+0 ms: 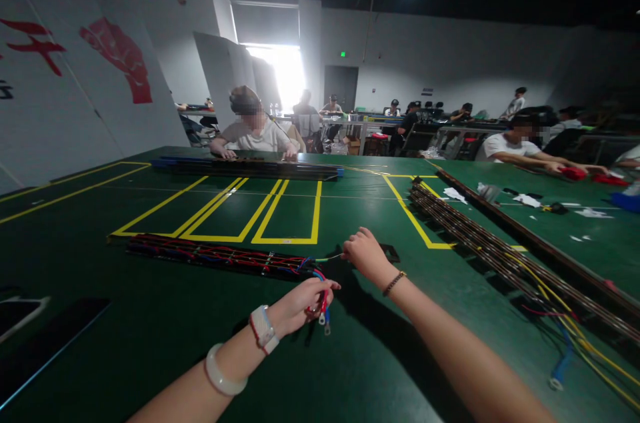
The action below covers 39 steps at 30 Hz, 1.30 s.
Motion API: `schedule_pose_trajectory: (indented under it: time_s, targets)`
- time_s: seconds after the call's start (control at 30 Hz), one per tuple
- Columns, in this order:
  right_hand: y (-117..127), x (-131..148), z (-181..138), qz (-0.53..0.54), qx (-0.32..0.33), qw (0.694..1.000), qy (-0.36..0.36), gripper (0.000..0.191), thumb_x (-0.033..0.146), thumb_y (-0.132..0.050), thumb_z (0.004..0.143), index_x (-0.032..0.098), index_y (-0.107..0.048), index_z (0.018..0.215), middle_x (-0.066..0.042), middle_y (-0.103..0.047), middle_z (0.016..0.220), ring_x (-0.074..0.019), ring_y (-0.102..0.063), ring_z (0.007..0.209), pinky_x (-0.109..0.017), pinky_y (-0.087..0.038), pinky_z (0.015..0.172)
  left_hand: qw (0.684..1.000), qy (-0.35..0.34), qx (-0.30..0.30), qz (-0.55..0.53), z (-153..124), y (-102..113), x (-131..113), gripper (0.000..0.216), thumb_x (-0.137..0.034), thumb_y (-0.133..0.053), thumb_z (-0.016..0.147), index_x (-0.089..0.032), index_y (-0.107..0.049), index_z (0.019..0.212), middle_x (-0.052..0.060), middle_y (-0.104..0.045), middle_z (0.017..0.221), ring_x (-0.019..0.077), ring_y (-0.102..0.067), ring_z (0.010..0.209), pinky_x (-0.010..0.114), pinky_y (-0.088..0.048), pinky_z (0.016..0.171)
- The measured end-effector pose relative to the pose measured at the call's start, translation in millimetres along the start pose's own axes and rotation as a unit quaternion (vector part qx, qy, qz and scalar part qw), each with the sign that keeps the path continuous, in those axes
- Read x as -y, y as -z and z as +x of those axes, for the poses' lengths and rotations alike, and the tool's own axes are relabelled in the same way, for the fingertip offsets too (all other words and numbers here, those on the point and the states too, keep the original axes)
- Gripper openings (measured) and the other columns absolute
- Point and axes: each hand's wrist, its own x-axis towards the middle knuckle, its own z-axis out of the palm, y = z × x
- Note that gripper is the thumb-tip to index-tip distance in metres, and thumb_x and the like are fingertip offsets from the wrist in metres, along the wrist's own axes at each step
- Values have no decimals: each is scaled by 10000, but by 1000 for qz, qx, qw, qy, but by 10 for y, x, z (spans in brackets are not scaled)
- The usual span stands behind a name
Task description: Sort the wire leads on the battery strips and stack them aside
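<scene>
A long black bar wrapped with red and blue wires (215,256) lies across the green table in front of me. From its right end come short red and blue cables (323,303) tipped with ring terminals. My left hand (310,300) is closed around these cables, and the terminals hang below the fingers. A thin green-yellow wire (327,258) runs from the same end to my right hand (363,253), whose fingers pinch its tip. The tip itself is hidden in the fingers.
Brown-black bars (480,243) with yellow wires and a blue cable (563,356) lie on the right. Dark bars with blue ends (245,168) rest at the far side, before a seated co-worker (260,133). A dark flat panel (50,336) is at left. Yellow tape (285,240) marks the table.
</scene>
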Motion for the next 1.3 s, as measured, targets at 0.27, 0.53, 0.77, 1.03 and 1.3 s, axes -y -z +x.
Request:
schedule_pose_trajectory:
  time_s: [0.27, 0.53, 0.77, 1.03, 1.3]
  targets:
    - [-355, -174, 53, -34, -89, 993, 63, 201, 313, -548, 901, 180, -676, 821, -36, -639, 805, -174, -547, 905, -402, -223, 1103, 999, -5, 28, 15, 56, 63, 55, 190, -309, -592, 802, -120, -570, 798, -49, -480, 547, 31, -360, 412, 174, -214, 410]
    - [-453, -45, -163, -2, -162, 981, 110, 238, 170, -452, 925, 198, -621, 1091, -58, -641, 1004, -176, -534, 950, -423, -243, 1083, 999, -7, 22, -30, 40, -15, 18, 194, -299, -583, 837, -122, -534, 775, -37, -504, 572, 23, -381, 399, 177, -176, 393]
    - [-460, 88, -437, 120, -171, 945, 250, 298, 213, -394, 913, 172, -581, 1142, -76, -652, 923, -163, -559, 829, -356, -399, 897, 998, 1, 17, -53, 101, 41, 82, 187, -316, -565, 853, -151, -507, 789, -41, -504, 554, 39, -387, 405, 161, -245, 418]
    - [-426, 208, -427, 234, -146, 949, 156, 268, 246, -351, 947, 163, -602, 993, -69, -664, 865, -156, -579, 783, -303, -420, 797, 996, 23, 43, -76, 64, 50, 50, 168, -265, -486, 880, -114, -553, 850, 35, -592, 650, 34, -435, 433, 146, -287, 438]
    - [74, 459, 81, 146, -42, 987, -54, 377, 322, -249, 1002, 166, -589, 949, -61, -680, 807, -156, -634, 694, -241, -399, 600, 998, 12, 32, -45, 84, 43, 75, 78, -200, -563, 818, -126, -547, 801, 30, -596, 648, 36, -439, 450, 147, -267, 438]
